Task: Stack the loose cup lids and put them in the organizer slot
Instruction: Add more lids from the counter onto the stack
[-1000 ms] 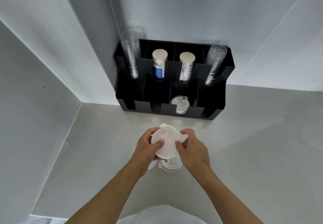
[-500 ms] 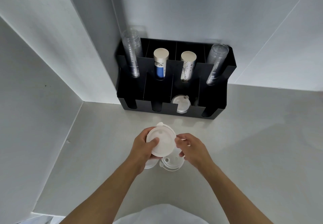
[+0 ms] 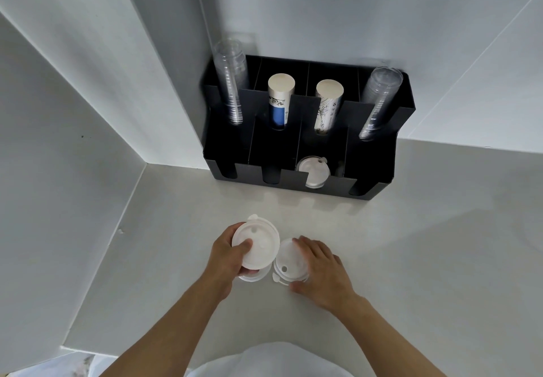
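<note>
My left hand (image 3: 227, 256) holds a small stack of white cup lids (image 3: 258, 244) just above the counter, thumb on top. Beneath that stack another lid (image 3: 252, 277) shows on the counter. My right hand (image 3: 321, 270) rests on a loose white lid (image 3: 289, 262) lying on the counter, fingers curled over its right side. A black organizer (image 3: 379, 168) stands against the back wall. White lids (image 3: 313, 172) sit in its third front slot from the left.
The organizer's back row holds two stacks of clear cups (image 3: 230, 82) (image 3: 379, 100) and two stacks of paper cups (image 3: 279, 100) (image 3: 327, 106). A white wall panel (image 3: 73, 112) closes off the left side. The grey counter (image 3: 426, 259) extends to the right.
My right hand let go of the held stack and dropped down onto the loose lid on the counter. My left hand shifted the stack slightly left.
</note>
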